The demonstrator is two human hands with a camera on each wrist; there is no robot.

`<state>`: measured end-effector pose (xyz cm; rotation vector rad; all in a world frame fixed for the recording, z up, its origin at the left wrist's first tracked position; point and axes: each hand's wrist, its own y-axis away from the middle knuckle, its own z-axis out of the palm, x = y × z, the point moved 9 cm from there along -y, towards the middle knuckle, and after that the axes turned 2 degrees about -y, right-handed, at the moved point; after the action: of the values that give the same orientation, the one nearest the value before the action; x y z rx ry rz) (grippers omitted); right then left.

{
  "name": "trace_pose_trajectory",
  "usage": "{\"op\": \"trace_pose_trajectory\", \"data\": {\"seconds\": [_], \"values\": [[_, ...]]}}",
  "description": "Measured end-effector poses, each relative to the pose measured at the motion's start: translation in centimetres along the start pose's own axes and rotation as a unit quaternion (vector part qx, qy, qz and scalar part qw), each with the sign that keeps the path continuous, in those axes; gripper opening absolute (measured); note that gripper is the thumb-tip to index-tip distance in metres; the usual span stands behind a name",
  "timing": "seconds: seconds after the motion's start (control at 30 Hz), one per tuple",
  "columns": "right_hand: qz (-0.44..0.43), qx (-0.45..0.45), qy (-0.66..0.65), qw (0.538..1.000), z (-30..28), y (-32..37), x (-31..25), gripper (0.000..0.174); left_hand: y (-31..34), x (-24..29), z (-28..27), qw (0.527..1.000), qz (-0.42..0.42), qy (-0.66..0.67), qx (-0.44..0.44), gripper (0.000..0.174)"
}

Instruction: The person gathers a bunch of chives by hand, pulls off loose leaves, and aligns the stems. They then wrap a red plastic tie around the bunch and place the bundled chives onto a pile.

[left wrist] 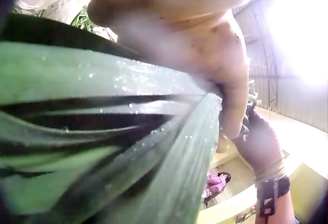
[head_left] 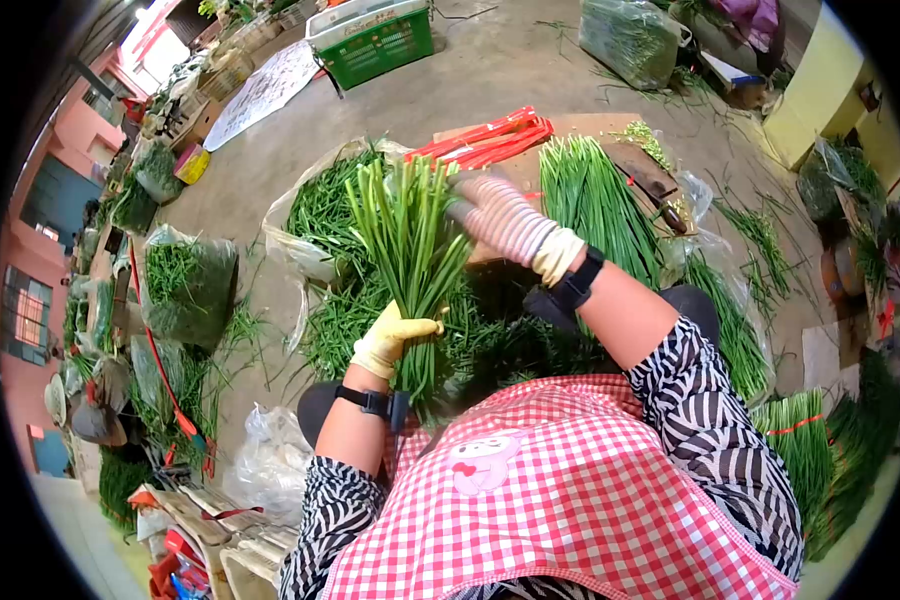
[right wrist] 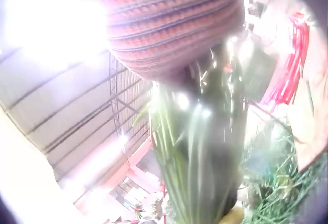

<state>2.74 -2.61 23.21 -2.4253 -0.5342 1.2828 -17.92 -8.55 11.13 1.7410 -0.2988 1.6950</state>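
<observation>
My left hand (head_left: 395,338), in a yellow glove, grips an upright bunch of garlic chives (head_left: 405,230) around its lower part. The pale cut ends fan out at the top and the leaves hang below the fist. In the left wrist view, flat wet leaves (left wrist: 102,80) fill the foreground. My right hand (head_left: 505,215), in a striped glove with grey fingertips, is blurred at the bunch's upper right edge. The right wrist view has the striped glove (right wrist: 174,29) over the top of the bunch; its fingertips are hidden, and I cannot tell whether they pinch any stalks.
Beyond my right hand, a neat pile of chives (head_left: 595,205) lies on a board (head_left: 580,125) beside red straps (head_left: 485,140). Loose greens (head_left: 330,215) fill an opened plastic bag on the left. A green crate (head_left: 375,50) stands farther back, and bagged greens (head_left: 190,285) stand left.
</observation>
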Motion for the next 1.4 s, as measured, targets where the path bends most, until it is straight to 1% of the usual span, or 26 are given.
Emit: {"op": "trace_pose_trajectory", "data": {"seconds": [0.03, 0.1, 0.17, 0.2, 0.23, 0.27, 0.3, 0.37, 0.4, 0.43, 0.47, 0.5, 0.53, 0.6, 0.63, 0.7, 0.73, 0.83, 0.87, 0.97, 1.03, 1.1, 1.2, 1.3, 1.33, 1.4], "values": [[0.046, -0.018, 0.012, 0.999, -0.9, -0.3, 0.4, 0.032, 0.0, 0.0, 0.0, 1.0, -0.003, -0.005, -0.007, 0.044], [0.133, 0.034, -0.065, 0.988, -3.6, -0.6, 3.0, 0.033, 0.3, 0.0, 0.2, 1.0, -0.013, 0.0, -0.002, 0.045], [0.172, -0.015, -0.243, 0.955, -6.1, -1.2, 1.8, 0.032, 0.4, -0.2, 0.2, 1.0, -0.023, 0.013, 0.011, 0.044], [0.163, 0.047, -0.383, 0.908, -8.2, -1.1, 2.7, 0.029, 0.4, -0.7, -0.1, 0.999, -0.028, 0.025, 0.001, 0.045], [0.151, 0.108, -0.513, 0.838, -10.4, -0.7, 4.0, 0.027, 0.2, -1.0, -0.6, 0.999, -0.012, 0.029, -0.008, 0.046], [0.11, 0.142, -0.495, 0.85, -13.9, -0.8, 3.6, 0.025, 0.3, -1.2, -0.9, 0.999, -0.016, 0.035, 0.0, 0.046], [0.072, 0.171, -0.496, 0.848, -17.1, -0.5, 2.7, 0.024, 0.3, -1.4, -1.2, 0.999, -0.02, 0.04, 0.008, 0.047], [0.001, 0.223, -0.512, 0.83, -22.6, 0.7, 1.1, 0.023, 0.3, -1.5, -1.7, 0.998, -0.02, 0.053, 0.007, 0.047], [-0.014, 0.139, -0.533, 0.835, -22.3, 0.6, -0.5, 0.02, 0.2, -1.6, -1.7, 0.998, -0.02, 0.059, 0.004, 0.047], [0.008, 0.008, -0.541, 0.841, -20.2, 0.7, -2.4, 0.02, 0.3, -1.3, -1.6, 0.998, -0.021, 0.06, 0.008, 0.046], [-0.022, -0.065, -0.371, 0.926, -18.1, 1.2, -5.2, 0.027, 0.4, -0.8, -1.3, 0.998, -0.021, 0.061, 0.011, 0.044], [0.005, -0.121, -0.26, 0.958, -15.2, 1.8, -6.6, 0.03, 0.4, -0.6, -1.0, 0.998, -0.022, 0.061, 0.014, 0.043], [0.018, -0.183, -0.142, 0.973, -12.3, 2.5, -8.0, 0.035, 0.3, -0.8, -1.0, 0.998, -0.025, 0.046, 0.018, 0.039], [0.031, -0.15, -0.049, 0.987, -8.9, 2.0, -7.8, 0.04, 0.0, -0.9, -0.8, 1.0, -0.021, 0.015, 0.003, 0.039], [-0.026, -0.069, 0.0, 0.997, -7.7, 1.4, -7.4, 0.041, 0.0, -0.9, -0.6, 1.0, -0.018, -0.001, -0.003, 0.039], [-0.035, -0.025, 0.209, 0.977, -5.9, -0.1, -5.8, 0.049, 0.0, -0.8, -0.1, 0.999, -0.029, -0.005, -0.014, 0.041], [-0.085, 0.01, 0.247, 0.965, -4.9, -0.2, -5.6, 0.036, -0.1, -0.7, 0.1, 0.999, -0.033, -0.008, -0.02, 0.041], [-0.103, -0.049, 0.28, 0.953, -2.8, -0.7, -5.0, 0.025, -0.1, -1.3, 0.3, 0.998, -0.046, 0.024, -0.025, 0.044], [-0.13, -0.016, 0.21, 0.969, -3.6, -0.6, -5.8, 0.018, -0.1, -1.5, 0.2, 0.998, -0.044, 0.022, -0.028, 0.045], [-0.191, 0.008, 0.261, 0.946, -5.3, -0.1, -6.6, 0.013, 0.1, -2.1, -0.3, 0.998, -0.047, 0.015, -0.032, 0.048], [-0.136, 0.032, 0.207, 0.968, -7.2, -1.0, -5.4, 0.016, -0.2, -2.7, -0.4, 0.997, -0.06, 0.037, -0.039, 0.05], [-0.106, -0.009, 0.157, 0.982, -7.7, -0.8, -4.9, 0.026, -0.5, -2.9, -0.5, 0.996, -0.062, 0.047, -0.039, 0.05], [-0.108, -0.022, 0.187, 0.976, -5.9, 0.2, -5.4, 0.029, -0.5, -2.3, -0.1, 0.996, -0.069, 0.042, -0.031, 0.048], [-0.13, -0.03, 0.3, 0.944, -4.4, 0.2, -6.5, 0.027, -0.9, -2.0, 0.4, 0.997, -0.038, 0.044, -0.055, 0.049], [-0.144, -0.047, 0.313, 0.938, -3.2, 0.1, -6.4, 0.02, -0.7, -1.8, 0.5, 0.997, -0.041, 0.033, -0.062, 0.049], [-0.147, -0.035, 0.333, 0.931, -3.0, 0.2, -5.8, 0.017, -0.5, -1.7, 0.6, 0.997, -0.045, 0.027, -0.052, 0.048]]}}
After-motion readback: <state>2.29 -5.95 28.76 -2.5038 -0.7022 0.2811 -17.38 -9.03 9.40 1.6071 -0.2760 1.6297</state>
